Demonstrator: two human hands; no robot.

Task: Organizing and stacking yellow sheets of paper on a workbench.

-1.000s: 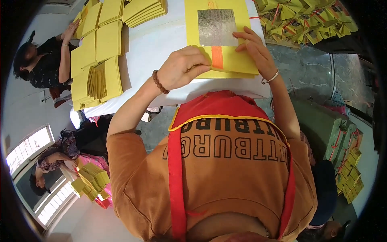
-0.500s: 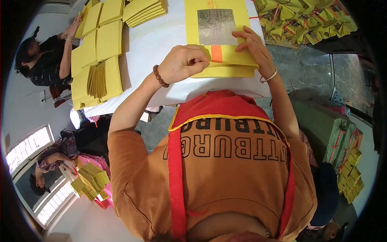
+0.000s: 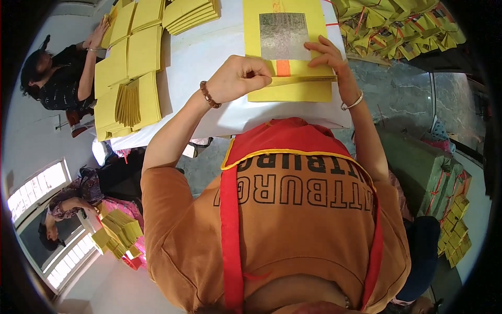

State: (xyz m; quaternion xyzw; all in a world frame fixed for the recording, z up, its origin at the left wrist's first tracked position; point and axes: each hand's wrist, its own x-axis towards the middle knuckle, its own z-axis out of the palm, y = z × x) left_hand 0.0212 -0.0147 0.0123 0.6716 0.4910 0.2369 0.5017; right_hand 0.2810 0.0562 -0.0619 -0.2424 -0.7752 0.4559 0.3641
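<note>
On the white-covered table, yellow paper (image 3: pixel 252 31) with a silvery-grey rectangle and an orange patch has its near part folded up. Several layered edges show along the raised fold, above a flat yellow strip at the bottom. My left hand (image 3: pixel 238 78), with a brown beaded bracelet, pinches the left end of this fold between thumb and fingers. My right hand (image 3: pixel 334 63) rests at the paper's right edge, its fingers spread over the sheet near the grey rectangle; its thumb is hard to make out.
Yellow paper stacks (image 3: pixel 144 52) cover the table's left side, one fanned bundle (image 3: pixel 128 103) on top. A person (image 3: pixel 63 78) works at the far left, another (image 3: pixel 73 204) below. Folded yellow paper (image 3: pixel 402 26) with red strings is heaped at right. Green packages (image 3: pixel 413 162) stand right of me.
The folded part of the paper is tipped up more, showing its layered edges. My left hand has shifted only slightly; the right fingers remain on the sheet. The whole view has moved a little.
</note>
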